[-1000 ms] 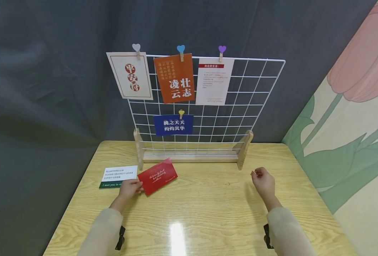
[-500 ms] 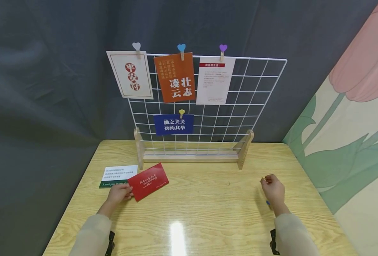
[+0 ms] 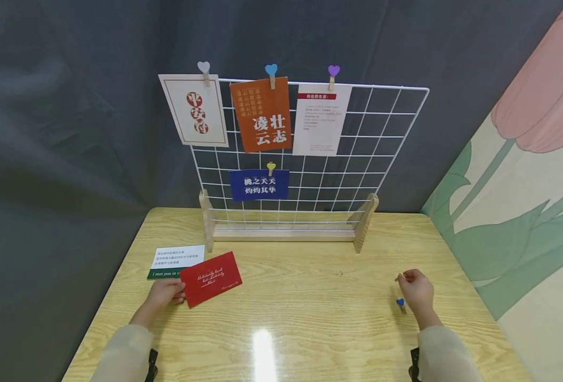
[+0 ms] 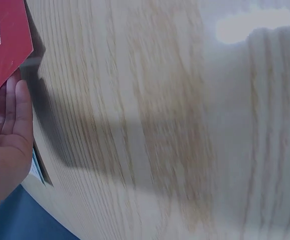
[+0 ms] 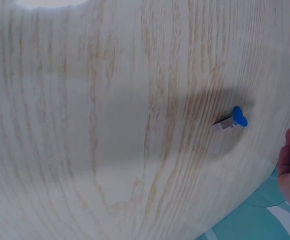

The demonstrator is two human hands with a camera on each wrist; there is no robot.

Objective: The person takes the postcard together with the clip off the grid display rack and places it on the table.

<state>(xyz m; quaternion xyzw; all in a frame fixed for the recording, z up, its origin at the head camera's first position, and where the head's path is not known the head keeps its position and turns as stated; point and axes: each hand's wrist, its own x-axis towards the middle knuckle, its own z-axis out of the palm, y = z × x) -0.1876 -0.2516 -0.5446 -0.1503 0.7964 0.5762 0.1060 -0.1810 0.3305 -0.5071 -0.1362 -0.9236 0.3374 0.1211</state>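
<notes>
The left hand pinches the near-left edge of the thin, light, bendy red card on the table, while the right hand grips a tiny clip.

The light is bright and even, and it comes from above. It makes a white glare spot on the glossy bench, in front of the red card. The head view is sharp, but it bends at the edges. Both wrist views are soft and a little blurred. In them, dark soft shadows lie on the wood beside the hands.
</notes>
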